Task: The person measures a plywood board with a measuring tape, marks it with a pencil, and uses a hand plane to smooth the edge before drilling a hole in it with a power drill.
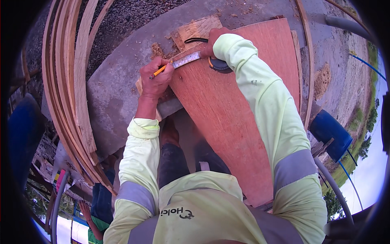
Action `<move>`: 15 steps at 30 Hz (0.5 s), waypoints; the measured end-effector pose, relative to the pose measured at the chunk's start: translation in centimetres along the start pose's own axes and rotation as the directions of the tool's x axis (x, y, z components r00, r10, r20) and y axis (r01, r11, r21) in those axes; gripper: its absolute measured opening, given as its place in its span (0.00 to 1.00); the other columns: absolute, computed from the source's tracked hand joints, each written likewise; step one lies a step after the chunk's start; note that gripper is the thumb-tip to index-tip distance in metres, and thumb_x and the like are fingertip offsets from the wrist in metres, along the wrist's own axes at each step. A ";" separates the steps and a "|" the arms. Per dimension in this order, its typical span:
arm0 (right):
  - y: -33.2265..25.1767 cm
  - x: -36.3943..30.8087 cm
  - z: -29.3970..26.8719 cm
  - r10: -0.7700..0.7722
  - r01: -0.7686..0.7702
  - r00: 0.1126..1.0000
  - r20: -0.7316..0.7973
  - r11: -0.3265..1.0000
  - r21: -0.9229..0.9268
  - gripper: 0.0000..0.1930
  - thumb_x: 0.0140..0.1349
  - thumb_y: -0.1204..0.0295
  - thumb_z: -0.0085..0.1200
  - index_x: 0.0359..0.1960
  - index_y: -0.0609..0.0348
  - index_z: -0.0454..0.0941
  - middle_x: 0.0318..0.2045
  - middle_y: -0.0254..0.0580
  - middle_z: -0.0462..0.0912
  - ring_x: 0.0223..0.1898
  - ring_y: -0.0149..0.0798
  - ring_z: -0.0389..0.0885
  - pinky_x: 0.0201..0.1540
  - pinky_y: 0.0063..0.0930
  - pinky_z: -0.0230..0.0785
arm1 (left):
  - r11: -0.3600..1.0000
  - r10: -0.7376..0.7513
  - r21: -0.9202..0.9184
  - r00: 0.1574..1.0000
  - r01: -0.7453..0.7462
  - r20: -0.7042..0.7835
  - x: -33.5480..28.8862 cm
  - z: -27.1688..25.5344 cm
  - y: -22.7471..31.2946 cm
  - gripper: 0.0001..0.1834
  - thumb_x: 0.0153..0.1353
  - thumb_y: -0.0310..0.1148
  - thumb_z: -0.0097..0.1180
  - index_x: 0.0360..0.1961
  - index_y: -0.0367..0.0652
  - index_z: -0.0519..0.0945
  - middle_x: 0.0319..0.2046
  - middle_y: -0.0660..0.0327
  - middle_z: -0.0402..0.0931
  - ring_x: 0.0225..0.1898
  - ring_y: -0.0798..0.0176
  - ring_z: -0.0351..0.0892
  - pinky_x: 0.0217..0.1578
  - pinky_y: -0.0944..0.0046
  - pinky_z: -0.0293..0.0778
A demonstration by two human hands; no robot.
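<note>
A sheet of reddish plywood (239, 97) lies in front of me, its far left edge under my hands. Across that edge runs the pale blade of a tape measure (187, 60). My left hand (154, 79) is closed at the blade's end, with a yellow pencil (157, 72) pinched in its fingers. At the other end, my right hand (214, 40) is closed on the tape measure, whose dark case with an orange edge shows beneath my sleeve. A black wrist strap loops out beside that hand. Part of the right hand's grip is hidden by the sleeve.
Pieces of wood (199, 30) lie under the sheet's far edge, with sawdust around them. Long timber strips (65, 81) stretch along the left. A blue drum (331, 134) stands at the right. Another person's hand (85, 210) shows at lower left.
</note>
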State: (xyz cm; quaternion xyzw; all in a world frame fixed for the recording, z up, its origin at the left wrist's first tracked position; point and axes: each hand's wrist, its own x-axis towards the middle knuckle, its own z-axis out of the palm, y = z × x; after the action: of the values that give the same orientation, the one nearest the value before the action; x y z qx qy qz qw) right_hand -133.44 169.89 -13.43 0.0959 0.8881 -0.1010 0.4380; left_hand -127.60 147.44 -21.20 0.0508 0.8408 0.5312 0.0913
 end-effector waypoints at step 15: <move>2.6 1.3 -0.2 0.078 -0.082 0.995 -0.056 0.993 -0.082 0.32 0.41 0.42 0.67 0.29 0.64 0.84 0.33 0.54 0.85 0.39 0.53 0.84 0.47 0.42 0.75 | 0.996 0.091 0.010 0.993 -0.090 -0.079 -0.2 0.3 -0.3 0.03 0.48 0.25 0.59 0.22 0.42 0.76 0.19 0.58 0.78 0.21 0.65 0.79 0.25 0.67 0.74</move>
State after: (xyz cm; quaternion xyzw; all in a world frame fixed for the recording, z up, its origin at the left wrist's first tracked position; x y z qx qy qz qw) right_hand -133.72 172.51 -14.63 0.1155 0.8982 -0.0431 0.4220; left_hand -127.37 147.53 -21.54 0.0680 0.8424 0.5335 0.0337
